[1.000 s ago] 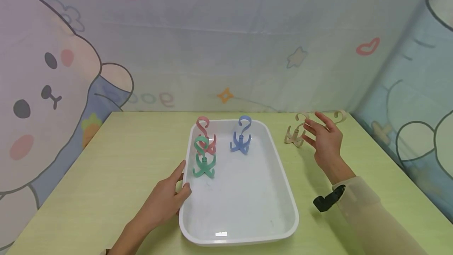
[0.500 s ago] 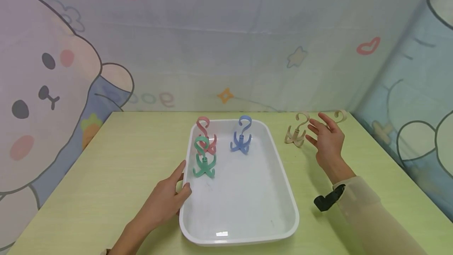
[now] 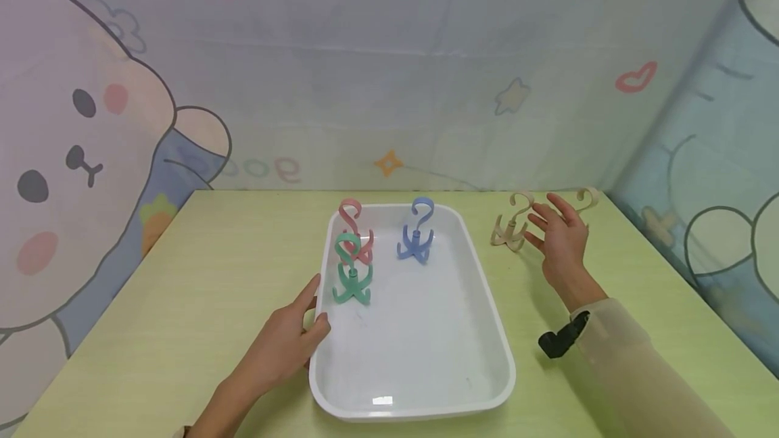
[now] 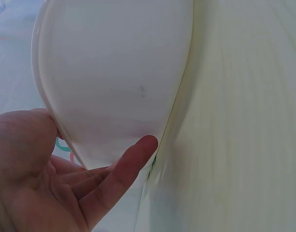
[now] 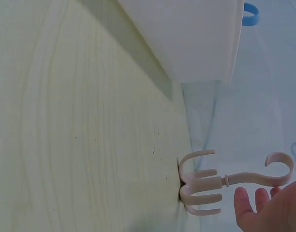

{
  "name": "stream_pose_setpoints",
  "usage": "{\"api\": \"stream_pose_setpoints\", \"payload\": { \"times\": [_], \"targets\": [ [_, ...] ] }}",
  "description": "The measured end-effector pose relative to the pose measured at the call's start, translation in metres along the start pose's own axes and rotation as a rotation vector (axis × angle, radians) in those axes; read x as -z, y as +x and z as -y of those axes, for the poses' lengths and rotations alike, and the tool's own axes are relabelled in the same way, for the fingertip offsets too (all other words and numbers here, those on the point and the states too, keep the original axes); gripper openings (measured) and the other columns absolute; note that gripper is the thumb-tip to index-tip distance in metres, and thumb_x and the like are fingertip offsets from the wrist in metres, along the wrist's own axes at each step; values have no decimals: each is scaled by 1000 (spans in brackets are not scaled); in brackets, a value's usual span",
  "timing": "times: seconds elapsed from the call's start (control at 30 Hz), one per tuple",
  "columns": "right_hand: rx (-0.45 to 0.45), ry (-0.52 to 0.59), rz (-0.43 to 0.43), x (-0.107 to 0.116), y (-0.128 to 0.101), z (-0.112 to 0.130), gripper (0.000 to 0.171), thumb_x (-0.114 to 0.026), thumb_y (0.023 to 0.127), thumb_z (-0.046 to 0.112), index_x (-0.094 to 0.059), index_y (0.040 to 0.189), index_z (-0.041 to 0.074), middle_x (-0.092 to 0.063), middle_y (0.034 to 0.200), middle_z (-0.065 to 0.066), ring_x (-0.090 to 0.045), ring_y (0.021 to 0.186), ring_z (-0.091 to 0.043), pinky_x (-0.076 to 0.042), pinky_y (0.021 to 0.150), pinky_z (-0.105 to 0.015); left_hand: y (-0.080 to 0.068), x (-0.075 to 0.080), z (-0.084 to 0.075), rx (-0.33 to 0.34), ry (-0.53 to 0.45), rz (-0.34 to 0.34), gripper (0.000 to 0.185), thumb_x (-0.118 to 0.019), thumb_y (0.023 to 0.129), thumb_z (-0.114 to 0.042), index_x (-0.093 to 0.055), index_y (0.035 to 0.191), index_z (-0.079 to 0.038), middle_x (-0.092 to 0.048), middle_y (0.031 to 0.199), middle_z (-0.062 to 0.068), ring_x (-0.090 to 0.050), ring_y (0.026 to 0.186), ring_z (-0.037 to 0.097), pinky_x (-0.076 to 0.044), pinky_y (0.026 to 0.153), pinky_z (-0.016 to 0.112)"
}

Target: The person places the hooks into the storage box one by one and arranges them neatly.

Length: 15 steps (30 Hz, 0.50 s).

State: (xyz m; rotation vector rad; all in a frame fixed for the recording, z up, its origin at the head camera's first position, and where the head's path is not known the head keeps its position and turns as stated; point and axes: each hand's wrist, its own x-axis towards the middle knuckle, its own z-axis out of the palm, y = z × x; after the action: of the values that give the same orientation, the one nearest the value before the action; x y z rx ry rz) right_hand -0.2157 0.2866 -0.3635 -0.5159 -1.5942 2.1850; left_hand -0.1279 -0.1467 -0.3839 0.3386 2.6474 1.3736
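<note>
My left hand [image 3: 281,343] grips the left rim of the white plastic tray [image 3: 420,397], thumb over the edge and fingers [image 4: 114,186] along the outer wall. Inside the tray stand a green claw hook [image 3: 351,286], a pink claw hook [image 3: 363,249] behind it and a blue claw hook [image 3: 416,245]. Right of the tray, a beige claw hook [image 3: 508,235] stands upright on the table. Just beside it my right hand [image 3: 561,249] hovers with loosely spread fingers, fingertips close to the hook's stem [image 5: 249,178] and holding nothing. That hand mostly hides a second beige hook [image 3: 587,200].
The tray lies lengthwise on a pale green wood-grain table [image 3: 213,276]. A printed cloth backdrop [image 3: 395,100] hangs along the table's back edge and rises at the right side too. A black device [image 3: 562,336] is strapped to the right wrist.
My right hand has shifted slightly to the right, leaving a little more of the near beige hook in sight. The left hand keeps its grip; tray and hooks stay in place.
</note>
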Motion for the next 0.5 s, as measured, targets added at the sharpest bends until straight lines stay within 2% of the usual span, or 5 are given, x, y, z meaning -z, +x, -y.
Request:
{"api": "stream_pose_setpoints", "payload": {
  "times": [0.33,0.5],
  "targets": [
    [23,-19,17,-2,8,-3,52,-60,107,29,-50,158,24,-68,120,11,-63,124,-15,-62,80,-22,0,0,0,0,-14,1,73,-52,103,-18,-23,170,-16,-57,154,19,-69,68,15,-59,54,30],
    [27,-8,41,-3,12,-5,51,-60,107,27,-51,158,23,-67,120,9,-63,120,-14,-62,81,-22,0,0,0,5,-18,2,73,-52,103,-17,-23,170,-14,-56,154,20,-69,68,16,-59,53,30]
  ]
}}
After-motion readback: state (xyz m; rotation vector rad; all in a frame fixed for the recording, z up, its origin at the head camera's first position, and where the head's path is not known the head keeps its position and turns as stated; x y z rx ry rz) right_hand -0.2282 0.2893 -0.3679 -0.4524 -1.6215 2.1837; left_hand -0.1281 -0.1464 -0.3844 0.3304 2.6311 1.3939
